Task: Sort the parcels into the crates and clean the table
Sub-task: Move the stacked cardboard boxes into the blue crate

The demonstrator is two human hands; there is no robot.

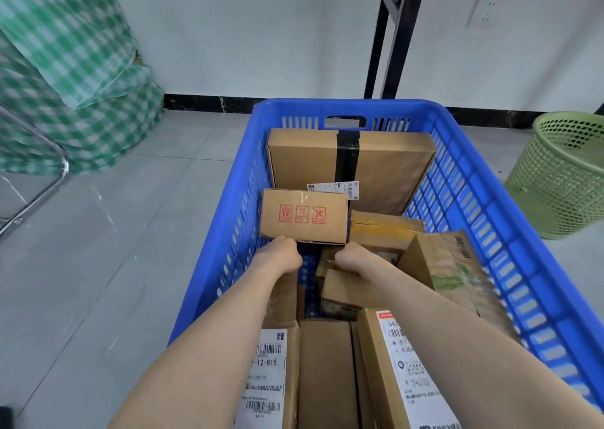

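A blue slotted plastic crate (483,206) stands on the floor and holds several cardboard parcels. Both my arms reach down into it. My left hand (281,253) and my right hand (351,258) grip the near bottom edge of a small brown box (304,216) printed with three red handling symbols. Behind that box a large flat carton (307,157) with a black tape band leans against the crate's far wall. My fingers are hidden under the small box. Labelled parcels (268,373) lie in the near end of the crate.
A green mesh waste basket (562,180) stands on the floor to the right of the crate. A green checked cloth (65,69) hangs at the left above a chrome frame leg (42,186). Black metal legs (392,36) rise behind the crate by the white wall.
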